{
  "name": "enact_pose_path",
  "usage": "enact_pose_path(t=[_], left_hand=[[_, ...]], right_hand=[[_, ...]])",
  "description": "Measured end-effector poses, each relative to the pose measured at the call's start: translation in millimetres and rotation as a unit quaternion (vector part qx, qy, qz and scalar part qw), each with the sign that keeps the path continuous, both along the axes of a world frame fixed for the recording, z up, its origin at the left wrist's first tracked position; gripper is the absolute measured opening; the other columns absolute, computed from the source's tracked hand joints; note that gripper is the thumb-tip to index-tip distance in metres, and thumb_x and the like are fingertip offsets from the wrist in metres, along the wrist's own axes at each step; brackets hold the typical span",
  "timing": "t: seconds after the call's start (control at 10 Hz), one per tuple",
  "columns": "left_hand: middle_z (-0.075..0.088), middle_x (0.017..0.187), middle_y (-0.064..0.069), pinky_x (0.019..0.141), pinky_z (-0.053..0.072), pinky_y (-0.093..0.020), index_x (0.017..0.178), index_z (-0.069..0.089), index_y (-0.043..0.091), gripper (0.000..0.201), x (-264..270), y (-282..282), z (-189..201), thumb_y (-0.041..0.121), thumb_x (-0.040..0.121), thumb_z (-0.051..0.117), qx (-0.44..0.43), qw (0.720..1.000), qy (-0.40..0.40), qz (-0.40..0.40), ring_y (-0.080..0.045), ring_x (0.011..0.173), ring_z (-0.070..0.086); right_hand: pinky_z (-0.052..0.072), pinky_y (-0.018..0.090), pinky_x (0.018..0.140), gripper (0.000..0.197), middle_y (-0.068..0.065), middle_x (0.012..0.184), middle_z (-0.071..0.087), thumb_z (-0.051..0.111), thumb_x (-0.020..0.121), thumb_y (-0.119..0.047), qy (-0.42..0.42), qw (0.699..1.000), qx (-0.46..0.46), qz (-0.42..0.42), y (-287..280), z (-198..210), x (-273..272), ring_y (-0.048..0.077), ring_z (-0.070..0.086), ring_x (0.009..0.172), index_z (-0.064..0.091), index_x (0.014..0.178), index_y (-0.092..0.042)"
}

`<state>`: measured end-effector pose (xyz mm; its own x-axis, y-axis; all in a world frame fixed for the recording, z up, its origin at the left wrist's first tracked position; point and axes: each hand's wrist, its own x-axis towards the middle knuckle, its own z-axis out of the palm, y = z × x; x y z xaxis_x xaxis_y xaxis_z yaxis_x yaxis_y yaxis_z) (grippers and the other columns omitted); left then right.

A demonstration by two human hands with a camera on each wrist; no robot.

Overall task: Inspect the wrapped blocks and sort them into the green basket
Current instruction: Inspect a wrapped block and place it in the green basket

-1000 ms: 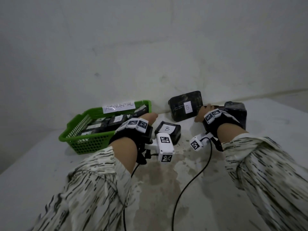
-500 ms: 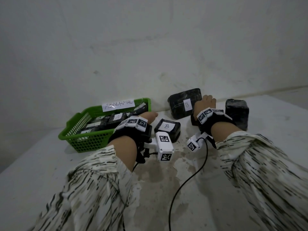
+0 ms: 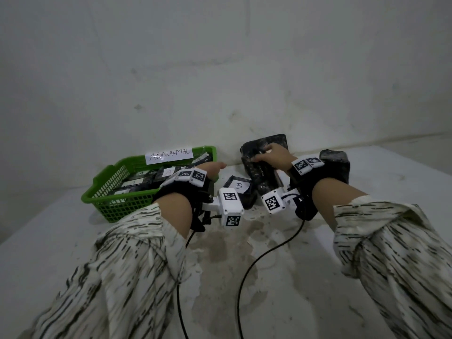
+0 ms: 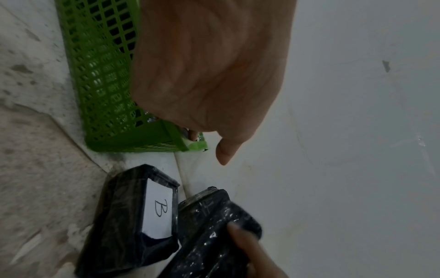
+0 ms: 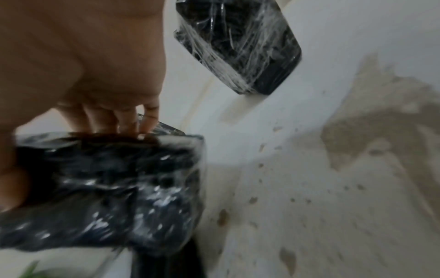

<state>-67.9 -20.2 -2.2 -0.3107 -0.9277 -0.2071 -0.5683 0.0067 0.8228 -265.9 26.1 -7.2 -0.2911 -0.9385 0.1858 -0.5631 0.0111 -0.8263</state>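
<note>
My right hand (image 3: 270,156) grips a black film-wrapped block (image 3: 263,174) from above, fingers curled over its top edge, and holds it tilted just in front of the wall. The right wrist view shows those fingers (image 5: 119,120) on the blurred block (image 5: 107,178). A second block with a white "B" label (image 3: 238,189) lies flat on the table beside it. My left hand (image 3: 211,167) hovers at the near right corner of the green basket (image 3: 110,172), fingers relaxed and holding nothing. The left wrist view has my left hand (image 4: 209,75), the basket (image 4: 107,94) and the B block (image 4: 142,216).
A third wrapped block (image 3: 335,165) stands to the right by the wall, also in the right wrist view (image 5: 238,47). The basket carries an "ABNORMAL" paper tag (image 3: 170,155) and holds several labelled blocks. Cables trail from both wrists across the stained white table (image 3: 244,253).
My right hand moved left from the rightmost block to the block leaning on the wall, took hold of it and tipped it forward; its label no longer shows. The left hand stayed put.
</note>
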Motion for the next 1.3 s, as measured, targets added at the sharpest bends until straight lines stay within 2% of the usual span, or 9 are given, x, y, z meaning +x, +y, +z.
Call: enact_pose_path(t=[0.1,0.2,0.3,0.4,0.6,0.7,0.9,1.1,1.3], left_hand=[[0.044,0.144,-0.017,0.102,0.040,-0.035,0.137,0.045,0.004,0.056,7,2,8,0.038,0.092,0.052,0.005,0.997,0.067,0.030,-0.026,0.123,0.050],[0.048,0.140,-0.013,0.093,0.047,-0.033,0.137,0.045,0.005,0.054,13,27,21,0.040,0.096,0.045,0.007,0.991,0.134,0.016,-0.027,0.117,0.055],[0.056,0.124,-0.006,0.072,0.047,-0.023,0.134,0.048,0.005,0.049,18,43,32,0.039,0.099,0.040,0.040,0.970,0.240,-0.014,-0.018,0.091,0.060],[0.069,0.099,-0.004,0.065,0.045,-0.024,0.106,0.063,0.017,0.041,27,61,40,0.048,0.097,0.038,0.094,0.946,0.308,-0.037,-0.014,0.087,0.061],[0.063,0.085,-0.005,0.075,0.050,-0.033,0.101,0.062,0.010,0.019,52,67,37,0.025,0.095,0.053,0.033,0.932,0.361,0.006,-0.019,0.077,0.059],[0.064,0.085,-0.002,0.077,0.049,-0.034,0.117,0.061,0.013,0.025,63,64,32,0.022,0.094,0.054,0.002,0.942,0.336,-0.005,-0.017,0.077,0.059],[0.061,0.081,-0.001,0.063,0.049,-0.025,0.124,0.057,0.018,0.031,76,64,31,0.016,0.094,0.053,-0.051,0.940,0.336,0.029,-0.010,0.063,0.059],[0.062,0.086,-0.003,0.072,0.051,-0.033,0.109,0.060,0.018,0.018,87,68,32,0.026,0.095,0.053,0.002,0.941,0.339,-0.009,-0.019,0.079,0.060],[0.062,0.086,-0.003,0.067,0.053,-0.031,0.127,0.054,0.009,0.032,87,55,30,0.016,0.096,0.050,-0.059,0.923,0.377,0.045,-0.017,0.073,0.059]], right_hand=[[0.044,0.019,0.052,0.017,0.004,0.069,0.055,0.068,0.085,-0.014,-0.173,0.982,-0.029,0.076,19,17,19,0.016,0.054,0.060,0.057,0.072,-0.012],[0.053,0.019,0.053,0.002,0.006,0.080,0.063,0.061,0.091,-0.011,-0.267,0.952,-0.007,0.147,31,26,40,0.015,0.062,0.067,0.060,0.091,-0.009],[0.056,0.024,0.059,0.005,0.007,0.082,0.065,0.056,0.094,-0.012,-0.321,0.932,-0.013,0.170,35,28,60,0.018,0.065,0.069,0.060,0.095,-0.009],[0.055,0.031,0.067,0.007,0.008,0.087,0.065,0.054,0.095,-0.017,-0.352,0.921,-0.052,0.161,35,29,84,0.020,0.065,0.075,0.057,0.099,-0.012],[0.050,0.039,0.094,0.040,0.011,0.114,0.056,0.042,0.101,-0.036,-0.306,0.940,-0.055,0.138,36,24,130,0.022,0.057,0.104,0.041,0.128,-0.007],[0.044,0.042,0.102,0.038,0.014,0.120,0.051,0.036,0.103,-0.030,-0.236,0.964,-0.075,0.099,36,21,145,0.024,0.053,0.113,0.035,0.131,-0.004],[0.048,0.035,0.088,0.035,0.013,0.115,0.052,0.039,0.102,-0.022,-0.239,0.962,-0.074,0.111,37,20,158,0.023,0.053,0.107,0.036,0.133,-0.004],[0.042,0.039,0.104,0.042,0.022,0.137,0.044,0.037,0.102,-0.011,-0.230,0.961,-0.068,0.138,39,21,167,0.031,0.047,0.127,0.024,0.142,-0.006],[0.048,0.039,0.094,0.052,0.011,0.138,0.046,0.040,0.102,-0.014,-0.259,0.947,-0.051,0.184,43,22,172,0.028,0.050,0.124,0.019,0.149,-0.018]])
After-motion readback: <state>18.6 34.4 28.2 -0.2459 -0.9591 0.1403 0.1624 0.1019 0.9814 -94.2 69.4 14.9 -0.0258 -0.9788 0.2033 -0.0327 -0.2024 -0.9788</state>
